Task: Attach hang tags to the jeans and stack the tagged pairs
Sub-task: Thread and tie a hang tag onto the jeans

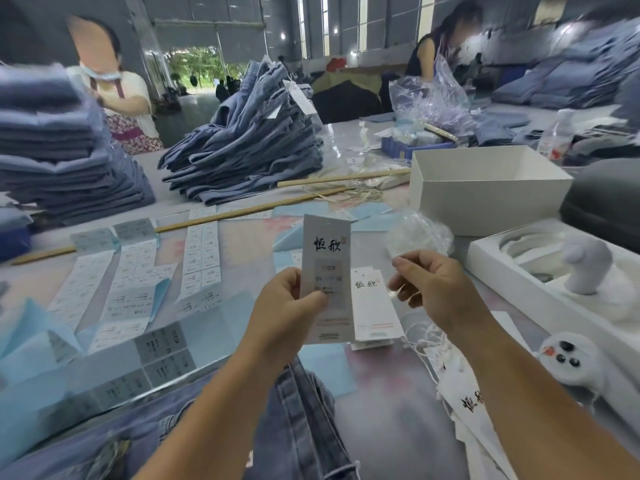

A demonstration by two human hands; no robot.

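Upright, hang tag between left-hand fingers

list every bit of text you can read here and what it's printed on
"恒欣": top of the hang tag that the left hand holds
"1103", perhaps one more character: panel in the middle of that tag
"恒欣": hang tag lying flat just beyond it
"恒欣", partly cut off: strung tags by the right forearm
Sticker sheets: print too blurred to read
Fine print low on the tags: too small
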